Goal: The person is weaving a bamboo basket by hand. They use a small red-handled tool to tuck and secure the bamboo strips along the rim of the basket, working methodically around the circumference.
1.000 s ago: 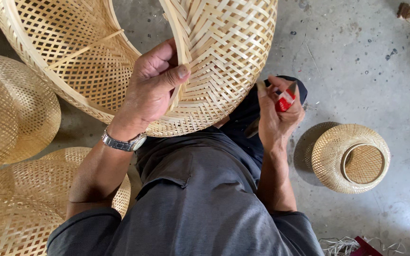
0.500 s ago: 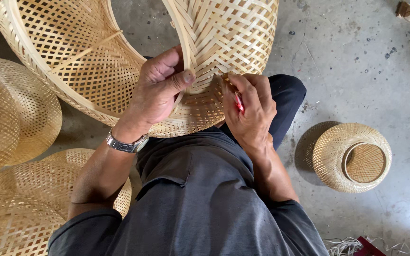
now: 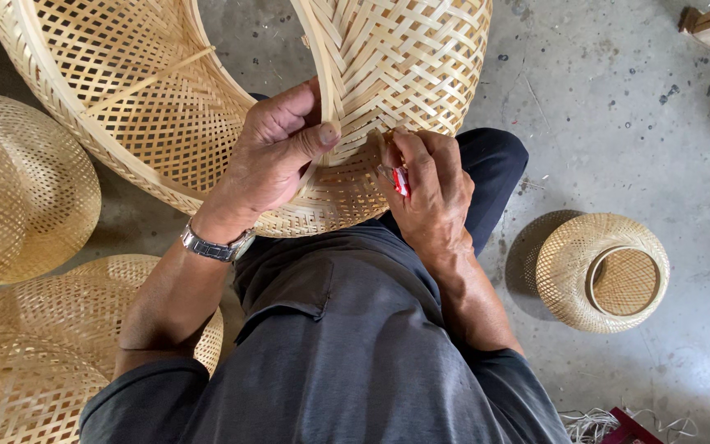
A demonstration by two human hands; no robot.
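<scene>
Bamboo basket (image 3: 207, 107) lies tilted, left hand (image 3: 277, 152) gripping rim, right hand (image 3: 429, 193) clasping red tool (image 3: 402, 182).

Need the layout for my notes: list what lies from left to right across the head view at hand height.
Domed woven basket → wristwatch → left hand → right hand holding a red tool → small round basket

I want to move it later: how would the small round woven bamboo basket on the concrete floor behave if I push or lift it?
The small round woven bamboo basket is probably light, since its walls are thin open weave. It rests on the grey concrete floor with its flat ringed end up, so a push would likely slide it, or tip it, rather than roll it. The weave may flex slightly under a squeeze.
</scene>
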